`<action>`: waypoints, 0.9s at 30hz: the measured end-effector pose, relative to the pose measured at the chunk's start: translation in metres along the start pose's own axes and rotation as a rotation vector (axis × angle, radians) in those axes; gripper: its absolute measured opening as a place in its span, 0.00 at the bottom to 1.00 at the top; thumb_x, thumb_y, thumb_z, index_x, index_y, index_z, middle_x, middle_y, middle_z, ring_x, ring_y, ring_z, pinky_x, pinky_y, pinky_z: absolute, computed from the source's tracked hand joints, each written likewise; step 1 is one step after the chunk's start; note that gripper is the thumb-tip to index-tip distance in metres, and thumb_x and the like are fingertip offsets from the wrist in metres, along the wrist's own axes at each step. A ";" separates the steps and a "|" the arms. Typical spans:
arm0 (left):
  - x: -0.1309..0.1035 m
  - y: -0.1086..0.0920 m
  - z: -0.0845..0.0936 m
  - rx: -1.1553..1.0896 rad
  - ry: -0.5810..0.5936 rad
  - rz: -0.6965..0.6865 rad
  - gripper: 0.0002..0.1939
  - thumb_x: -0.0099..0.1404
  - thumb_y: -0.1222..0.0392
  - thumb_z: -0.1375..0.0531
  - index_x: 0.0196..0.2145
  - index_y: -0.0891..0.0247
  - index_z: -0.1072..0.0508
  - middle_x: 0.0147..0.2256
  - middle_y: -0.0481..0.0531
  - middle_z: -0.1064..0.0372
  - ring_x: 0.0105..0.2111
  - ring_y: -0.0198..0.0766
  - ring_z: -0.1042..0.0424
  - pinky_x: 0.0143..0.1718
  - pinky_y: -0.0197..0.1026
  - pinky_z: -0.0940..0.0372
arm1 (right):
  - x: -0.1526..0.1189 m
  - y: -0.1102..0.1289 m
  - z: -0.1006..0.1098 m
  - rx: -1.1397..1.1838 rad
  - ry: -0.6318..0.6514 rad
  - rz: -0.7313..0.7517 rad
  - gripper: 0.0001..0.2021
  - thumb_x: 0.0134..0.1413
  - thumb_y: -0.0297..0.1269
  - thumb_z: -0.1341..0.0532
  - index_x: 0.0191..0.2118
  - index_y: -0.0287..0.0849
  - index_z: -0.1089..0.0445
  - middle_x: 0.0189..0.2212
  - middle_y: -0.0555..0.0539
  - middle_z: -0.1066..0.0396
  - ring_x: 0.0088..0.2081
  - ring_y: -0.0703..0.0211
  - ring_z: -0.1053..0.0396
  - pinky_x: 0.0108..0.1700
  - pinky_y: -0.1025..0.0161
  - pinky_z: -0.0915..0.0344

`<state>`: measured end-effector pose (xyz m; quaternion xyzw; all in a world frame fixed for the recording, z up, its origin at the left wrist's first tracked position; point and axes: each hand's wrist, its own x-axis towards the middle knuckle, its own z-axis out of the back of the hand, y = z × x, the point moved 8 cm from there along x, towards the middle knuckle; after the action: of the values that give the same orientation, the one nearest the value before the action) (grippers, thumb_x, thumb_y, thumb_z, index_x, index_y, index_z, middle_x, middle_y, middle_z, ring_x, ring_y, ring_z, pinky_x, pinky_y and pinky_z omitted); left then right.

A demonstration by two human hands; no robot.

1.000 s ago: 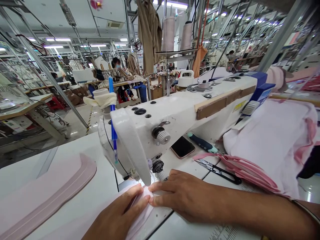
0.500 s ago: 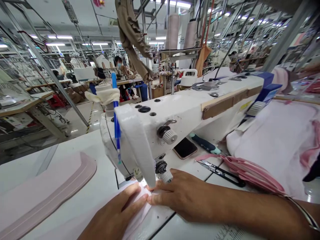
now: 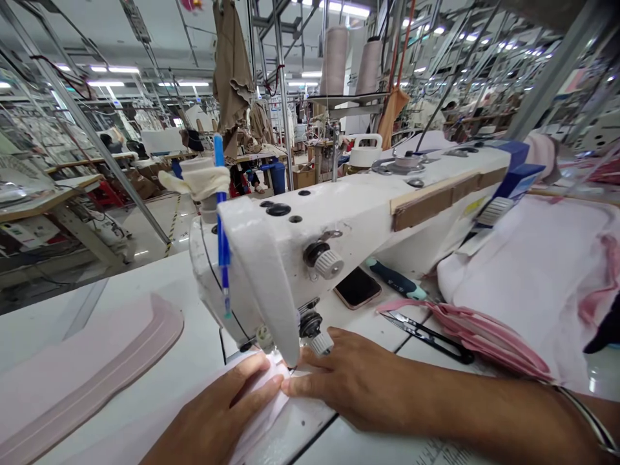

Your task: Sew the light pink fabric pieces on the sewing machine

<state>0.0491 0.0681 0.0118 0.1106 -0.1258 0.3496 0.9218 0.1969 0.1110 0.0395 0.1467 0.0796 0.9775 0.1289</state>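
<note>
A white sewing machine [image 3: 349, 213] stands before me, its lit needle area low at the centre. Under the needle lies a pale pink fabric piece [image 3: 264, 420]. My left hand [image 3: 213, 407] holds it down from the left, index finger and thumb on the cloth. From the other side, my right hand [image 3: 358, 381] grips the fabric's edge beside the needle, its thumb meeting my left thumb. The machine head partly hides the right fingertips. A blue pen [image 3: 223, 232] stands upright against the machine's left end.
A pink piece with a stitched band [image 3: 121, 368] lies on the table at left. Thread snips [image 3: 426, 336], a phone [image 3: 358, 288], a dark-handled tool [image 3: 394, 279] and pink strips [image 3: 489, 332] lie right of the needle. White fabric [image 3: 533, 258] is heaped farther right.
Both hands stay at the needle with the fabric, almost unmoved. The view has shifted slightly. In the background, the hanging brown cloth has swung left and hangs straighter.
</note>
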 end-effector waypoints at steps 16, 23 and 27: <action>0.005 0.005 -0.001 -0.261 0.088 0.157 0.24 0.73 0.63 0.53 0.64 0.46 0.46 0.63 0.43 0.43 0.60 0.33 0.38 0.59 0.37 0.41 | 0.001 -0.002 -0.002 0.036 0.045 -0.053 0.23 0.60 0.23 0.47 0.60 0.46 0.41 0.44 0.46 0.30 0.43 0.56 0.35 0.44 0.59 0.41; -0.008 0.006 -0.011 -0.426 0.233 0.201 0.25 0.73 0.56 0.51 0.65 0.40 0.50 0.65 0.40 0.47 0.59 0.36 0.37 0.58 0.36 0.39 | 0.000 0.000 -0.003 -0.011 0.009 -0.017 0.19 0.65 0.25 0.50 0.59 0.45 0.41 0.52 0.44 0.33 0.44 0.56 0.34 0.45 0.58 0.42; -0.008 0.003 -0.001 -0.284 0.139 0.102 0.33 0.67 0.43 0.44 0.66 0.50 0.48 0.64 0.50 0.45 0.58 0.45 0.35 0.56 0.44 0.37 | -0.002 0.001 -0.002 -0.022 -0.035 0.000 0.17 0.66 0.27 0.50 0.58 0.44 0.40 0.53 0.44 0.33 0.45 0.56 0.34 0.45 0.58 0.42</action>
<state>0.0418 0.0654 0.0090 -0.0517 -0.1154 0.3812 0.9158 0.1975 0.1090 0.0379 0.1623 0.0664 0.9756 0.1319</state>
